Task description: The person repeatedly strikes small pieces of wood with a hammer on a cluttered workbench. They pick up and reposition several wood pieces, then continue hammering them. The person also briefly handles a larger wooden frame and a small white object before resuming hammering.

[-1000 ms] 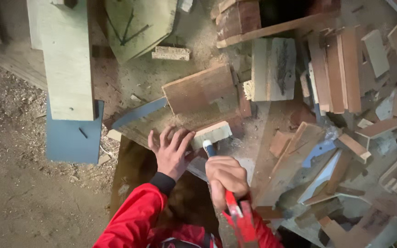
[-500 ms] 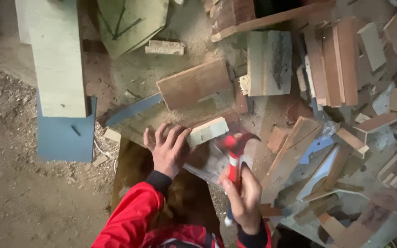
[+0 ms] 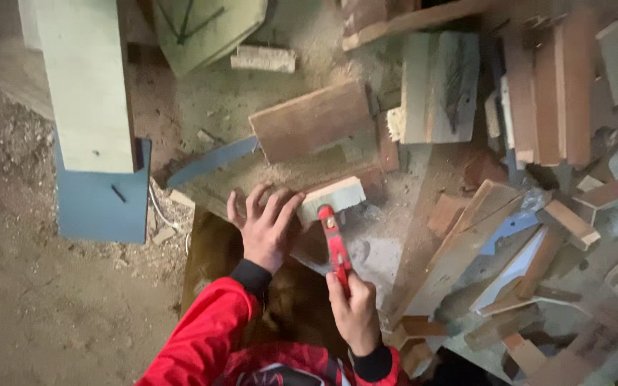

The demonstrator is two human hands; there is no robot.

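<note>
Sawdust and scrap boards everywhere on this dirt floor (image 3: 51, 322). Right hand (image 3: 355, 314) is wrapped around the red-handled hammer (image 3: 335, 243), whose head has swung down from a second ago and now sits against the small pale block (image 3: 334, 196). Left hand (image 3: 266, 225) stays spread flat, fingers wide, just left of the block, bracing the board underneath.

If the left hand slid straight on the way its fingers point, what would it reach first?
The left hand lies flat with its fingers pointing up the frame. The first thing in that line looks like the sawdust-covered board, then the brown wooden board. Depth is unclear.
</note>
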